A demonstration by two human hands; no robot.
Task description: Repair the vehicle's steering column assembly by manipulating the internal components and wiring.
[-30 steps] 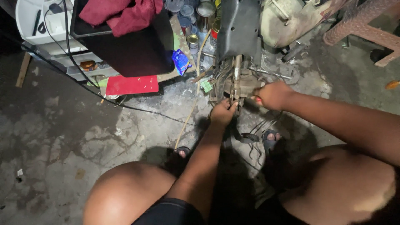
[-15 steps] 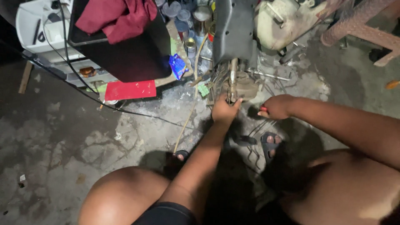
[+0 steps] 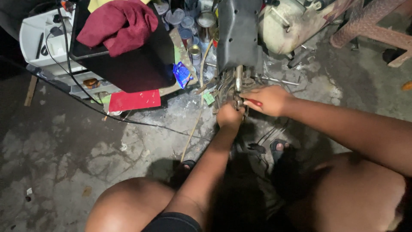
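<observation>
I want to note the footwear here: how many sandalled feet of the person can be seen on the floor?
2. One sandalled foot shows between the left knee and left forearm; the other is below the right hand. Both are partly hidden in shadow.

Single head view — steeply down, close over knees and concrete floor point(image 3: 86, 146).

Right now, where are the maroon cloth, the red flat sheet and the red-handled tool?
maroon cloth point(image 3: 118, 25), head view, middle of the bundle.
red flat sheet point(image 3: 134, 100), head view, its centre.
red-handled tool point(image 3: 254, 102), head view, handle showing in the right hand point(image 3: 266, 99).
</observation>
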